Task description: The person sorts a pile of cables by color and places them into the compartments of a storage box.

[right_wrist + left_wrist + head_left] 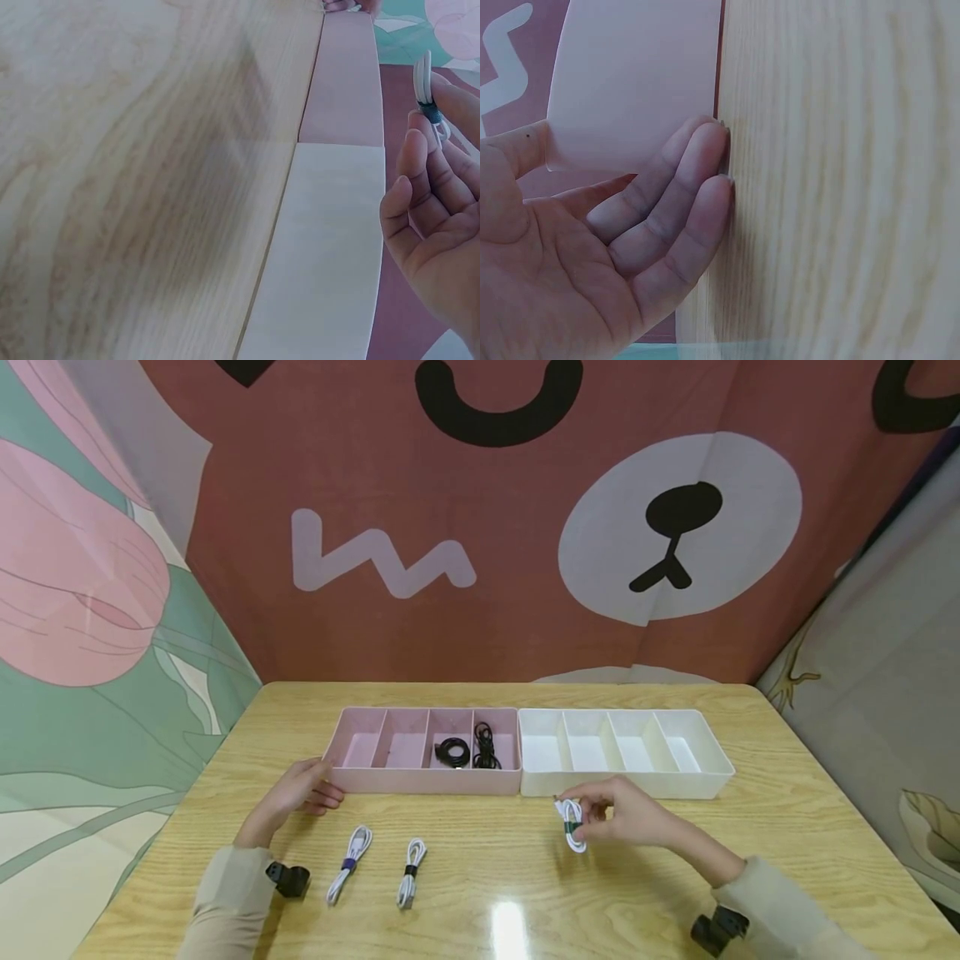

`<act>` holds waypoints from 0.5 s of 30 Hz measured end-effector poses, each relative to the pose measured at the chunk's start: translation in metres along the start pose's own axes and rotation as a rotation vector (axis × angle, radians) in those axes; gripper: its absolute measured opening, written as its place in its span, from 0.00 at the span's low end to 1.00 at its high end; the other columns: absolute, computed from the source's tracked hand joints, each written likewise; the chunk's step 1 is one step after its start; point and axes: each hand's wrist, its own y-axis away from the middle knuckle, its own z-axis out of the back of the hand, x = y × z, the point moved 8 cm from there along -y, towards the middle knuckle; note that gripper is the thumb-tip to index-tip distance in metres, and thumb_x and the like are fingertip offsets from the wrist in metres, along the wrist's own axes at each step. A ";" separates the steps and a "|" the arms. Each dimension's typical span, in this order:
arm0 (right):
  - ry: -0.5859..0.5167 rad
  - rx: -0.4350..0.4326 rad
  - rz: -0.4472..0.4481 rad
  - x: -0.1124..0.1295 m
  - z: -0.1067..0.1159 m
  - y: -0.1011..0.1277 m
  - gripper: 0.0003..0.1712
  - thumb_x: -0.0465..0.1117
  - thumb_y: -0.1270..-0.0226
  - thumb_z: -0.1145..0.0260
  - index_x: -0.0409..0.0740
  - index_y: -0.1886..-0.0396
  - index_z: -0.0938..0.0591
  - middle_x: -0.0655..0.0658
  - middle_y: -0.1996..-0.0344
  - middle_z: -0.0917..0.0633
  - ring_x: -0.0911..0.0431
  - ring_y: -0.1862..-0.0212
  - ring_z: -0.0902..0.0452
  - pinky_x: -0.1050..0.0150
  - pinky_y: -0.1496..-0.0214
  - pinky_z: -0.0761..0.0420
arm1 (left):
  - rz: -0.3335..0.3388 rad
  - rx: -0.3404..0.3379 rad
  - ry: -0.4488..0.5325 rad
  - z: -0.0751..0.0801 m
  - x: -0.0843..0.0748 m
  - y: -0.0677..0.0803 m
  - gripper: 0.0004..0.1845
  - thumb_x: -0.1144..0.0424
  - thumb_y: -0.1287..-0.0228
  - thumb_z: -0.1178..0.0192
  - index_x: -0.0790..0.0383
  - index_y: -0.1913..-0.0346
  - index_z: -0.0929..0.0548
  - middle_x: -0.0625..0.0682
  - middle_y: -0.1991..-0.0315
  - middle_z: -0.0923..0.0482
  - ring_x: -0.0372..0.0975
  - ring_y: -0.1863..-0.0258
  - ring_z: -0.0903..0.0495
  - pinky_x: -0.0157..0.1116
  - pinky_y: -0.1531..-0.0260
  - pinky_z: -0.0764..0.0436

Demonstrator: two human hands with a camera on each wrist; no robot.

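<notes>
My right hand (618, 810) pinches a coiled white cable (573, 823) with a dark green tie, held in front of the white divided box (622, 783). The right wrist view shows the bundled cable (426, 97) upright between thumb and fingertips. At the left front corner of the pink divided box (427, 782), my left hand (298, 792) touches the wall with loosely bent fingers. In the left wrist view the thumb meets the box (641, 82) near its upper edge, and some fingertips rest at the tabletop. Part of the index finger is hidden behind the box.
Two more white cables lie on the table (465, 860), one with a purple tie (348, 865) and one with a black tie (411, 873). Black coiled cables (453, 752) (485, 747) sit in the pink box's two right compartments. A printed cloth (510, 635) hangs behind the table.
</notes>
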 end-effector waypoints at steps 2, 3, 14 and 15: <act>0.006 -0.007 -0.018 0.000 0.002 -0.002 0.23 0.35 0.50 0.29 0.31 0.53 0.22 0.52 0.80 0.20 0.67 0.77 0.32 0.70 0.79 0.27 | 0.006 -0.004 -0.001 0.000 0.001 0.000 0.31 0.49 0.29 0.63 0.79 0.42 0.39 0.57 0.71 0.20 0.43 0.74 0.20 0.39 0.73 0.20; 0.008 -0.008 -0.029 -0.001 0.003 -0.002 0.23 0.36 0.50 0.29 0.32 0.53 0.22 0.52 0.80 0.20 0.67 0.77 0.32 0.70 0.78 0.27 | 0.008 -0.003 -0.002 0.000 0.001 -0.001 0.31 0.49 0.29 0.63 0.79 0.42 0.39 0.57 0.71 0.20 0.43 0.74 0.20 0.40 0.73 0.20; 0.034 -0.037 -0.078 -0.010 0.016 -0.015 0.25 0.40 0.48 0.30 0.33 0.51 0.22 0.53 0.79 0.20 0.65 0.78 0.31 0.69 0.77 0.27 | 0.015 0.019 0.021 -0.001 -0.001 -0.001 0.30 0.53 0.28 0.64 0.82 0.42 0.39 0.58 0.72 0.19 0.43 0.74 0.19 0.40 0.72 0.19; 0.039 -0.041 -0.078 -0.010 0.017 -0.016 0.24 0.40 0.48 0.30 0.33 0.52 0.22 0.53 0.79 0.20 0.65 0.78 0.31 0.69 0.77 0.27 | 0.018 0.020 0.026 -0.001 -0.001 -0.001 0.29 0.54 0.28 0.64 0.82 0.42 0.38 0.58 0.72 0.19 0.43 0.74 0.19 0.40 0.72 0.19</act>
